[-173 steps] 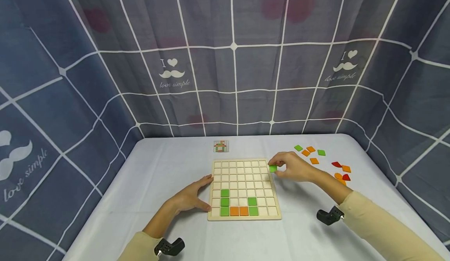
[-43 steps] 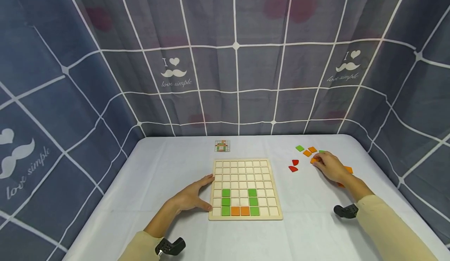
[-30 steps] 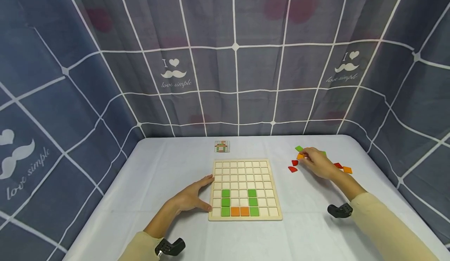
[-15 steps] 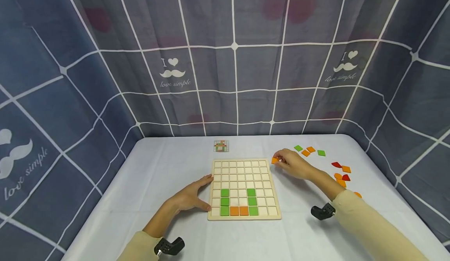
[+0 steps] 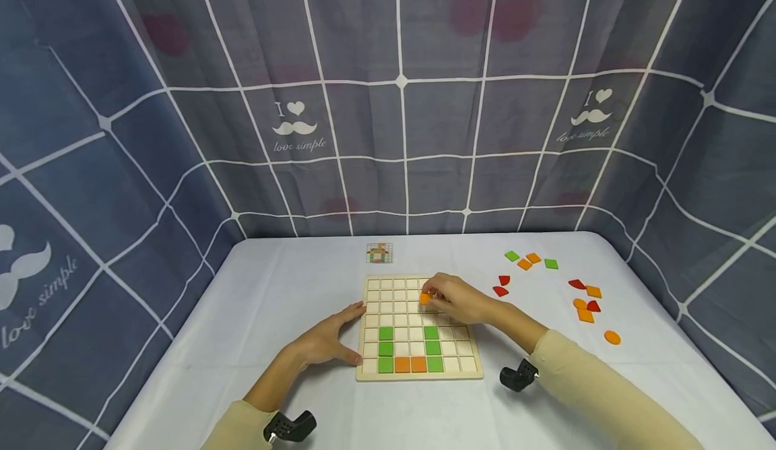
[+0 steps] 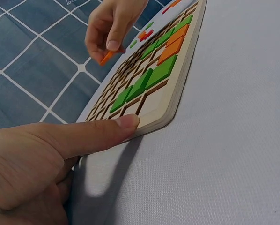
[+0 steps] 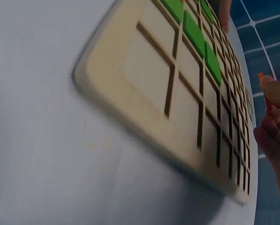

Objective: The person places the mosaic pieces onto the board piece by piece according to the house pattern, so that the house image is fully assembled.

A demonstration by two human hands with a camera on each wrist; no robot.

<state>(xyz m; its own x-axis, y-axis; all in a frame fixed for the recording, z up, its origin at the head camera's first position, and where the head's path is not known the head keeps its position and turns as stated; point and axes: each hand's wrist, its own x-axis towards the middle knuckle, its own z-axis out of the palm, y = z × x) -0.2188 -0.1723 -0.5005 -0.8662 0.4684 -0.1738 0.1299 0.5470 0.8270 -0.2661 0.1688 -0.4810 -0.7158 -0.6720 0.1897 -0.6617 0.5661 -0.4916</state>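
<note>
My left hand [image 5: 330, 337] rests at the left edge of a wooden grid board [image 5: 388, 296], its thumb and fingers spread apart. In the left wrist view its thumb [image 6: 126, 123] lies against the near corner. My right hand [image 5: 457, 300] pinches an orange square tile [image 5: 426, 298] over the upper right part of the board; in the left wrist view this tile [image 6: 106, 57] is held above the grid. Two columns of green tiles [image 5: 386, 349] stand in the lower cells, with two orange tiles [image 5: 410, 365] between them in the bottom row.
A small pattern card [image 5: 379, 253] lies behind the board. Right of the board are two red pieces [image 5: 502, 285], green and orange squares [image 5: 525, 264], and farther right more red and orange pieces [image 5: 585, 305]. A round orange piece [image 5: 612, 337] lies nearest. A curtain [image 5: 364, 187] surrounds the table.
The right column gained a third green tile. My right hand took an orange square from the loose pieces and carried it left over the board. My left hand stayed at the board's edge.
</note>
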